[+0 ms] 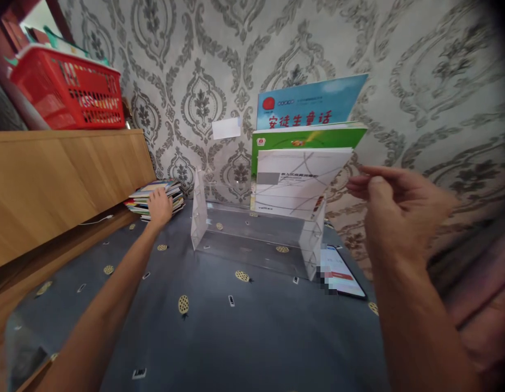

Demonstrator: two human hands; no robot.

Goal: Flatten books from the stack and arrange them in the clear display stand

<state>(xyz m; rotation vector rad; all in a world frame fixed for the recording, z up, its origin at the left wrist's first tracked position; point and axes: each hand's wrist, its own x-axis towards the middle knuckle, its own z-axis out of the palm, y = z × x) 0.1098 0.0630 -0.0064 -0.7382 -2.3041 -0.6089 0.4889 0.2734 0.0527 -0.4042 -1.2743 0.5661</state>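
My left hand (159,204) reaches to a pile of books (176,195) at the far left of the table. Its fingers rest over the top of the pile, and whether they grip a book is hard to see. A clear plastic rack (199,209) stands before the wall. At its right side, a white booklet (303,182), a green book (309,140) and a blue book (309,100) stand upright, one behind another. Beside them my right hand (399,209) hovers with fingers loosely stretched and nothing visible in it, apart from the booklet.
A phone (344,275) with a lit screen lies right of the rack. The dark tablecloth (219,337) bears pineapple prints. A wooden cabinet (72,179) along the left carries a red basket (68,90). Patterned wallpaper (219,65) closes off the back.
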